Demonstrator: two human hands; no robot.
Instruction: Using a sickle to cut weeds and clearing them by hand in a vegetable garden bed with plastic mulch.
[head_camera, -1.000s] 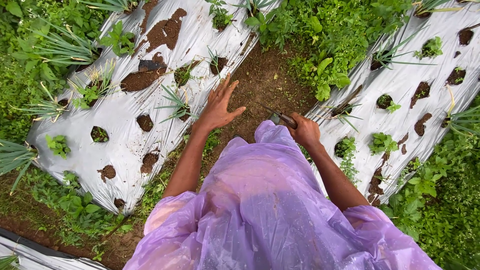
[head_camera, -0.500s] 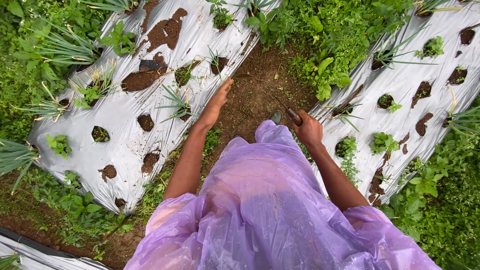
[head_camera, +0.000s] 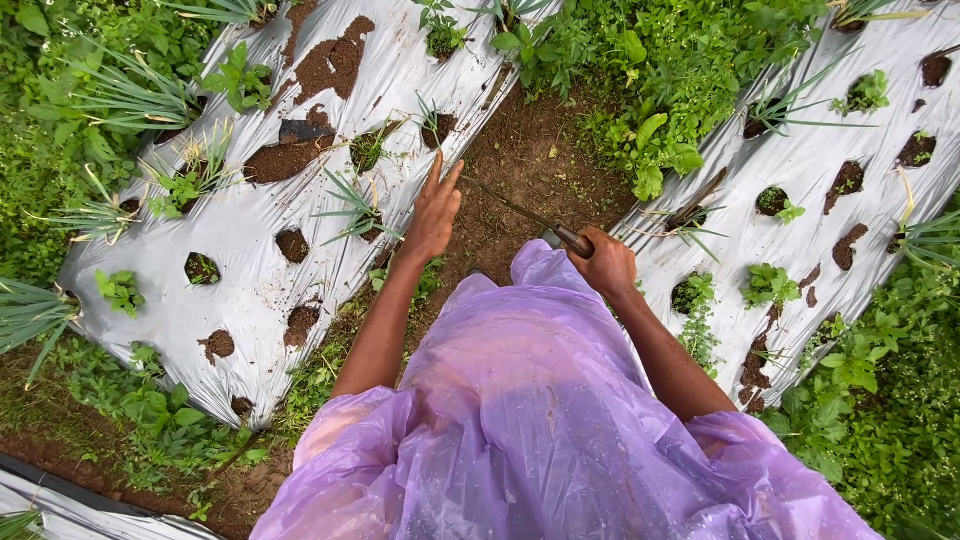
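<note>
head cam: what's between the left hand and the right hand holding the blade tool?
In the head view, bare brown soil of the furrow lies between left hand and right hand; the thin blade tool spans the gap, its tip near the left fingertips.

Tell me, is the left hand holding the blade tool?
No, the left hand is open and empty over the soil path, while the right hand grips the tool by its handle.

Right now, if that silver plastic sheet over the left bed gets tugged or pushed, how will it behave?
The silver plastic sheet looks thin and wrinkled, so it would probably crumple rather than slide stiffly. Soil lies on it and plants grow through its holes, so it likely resists lifting and might tear at those holes. It looks glossy, possibly slippery to the left hand.
</note>
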